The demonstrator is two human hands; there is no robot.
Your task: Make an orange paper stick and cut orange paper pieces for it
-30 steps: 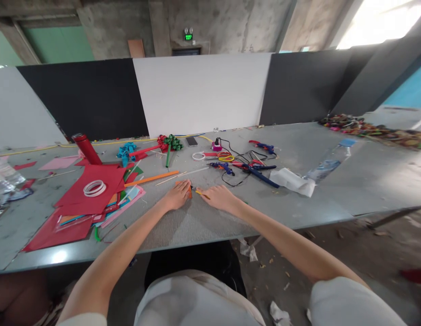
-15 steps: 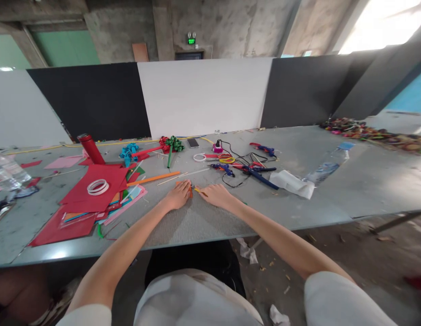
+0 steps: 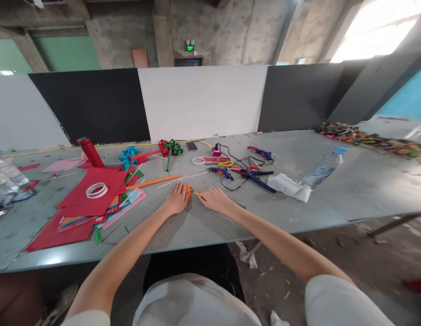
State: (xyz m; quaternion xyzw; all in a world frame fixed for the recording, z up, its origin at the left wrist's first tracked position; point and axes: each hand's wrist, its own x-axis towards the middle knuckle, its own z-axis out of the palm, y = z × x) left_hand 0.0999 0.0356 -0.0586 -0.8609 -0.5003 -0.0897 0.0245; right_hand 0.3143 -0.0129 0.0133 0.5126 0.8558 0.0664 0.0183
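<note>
My left hand (image 3: 177, 198) lies flat on the table, its fingers stretched over a small orange piece of paper (image 3: 188, 192) and pressing it down. Most of that piece is under the fingers; its right edge shows. Just to the right, my right hand (image 3: 215, 199) is closed around a slim yellow utility knife (image 3: 196, 193), whose grey tip points at the paper's edge. The palm and fingers cover much of the knife. Beyond both hands lie an orange strip (image 3: 154, 182) and thin wooden sticks (image 3: 171, 182).
Red paper sheets (image 3: 91, 181) with white tape rolls (image 3: 96, 190) are left, near a red flask (image 3: 90, 153). Glue guns (image 3: 221, 172) with tangled cords, dark-handled pliers (image 3: 261, 182), a white paper roll (image 3: 289, 187) and a plastic bottle (image 3: 324, 170) lie right. A phone (image 3: 192, 146) lies farther back.
My left hand has shifted slightly left, and more of the orange paper's right edge shows. My right hand keeps the knife close beside it. The camera view has tilted up a little.
</note>
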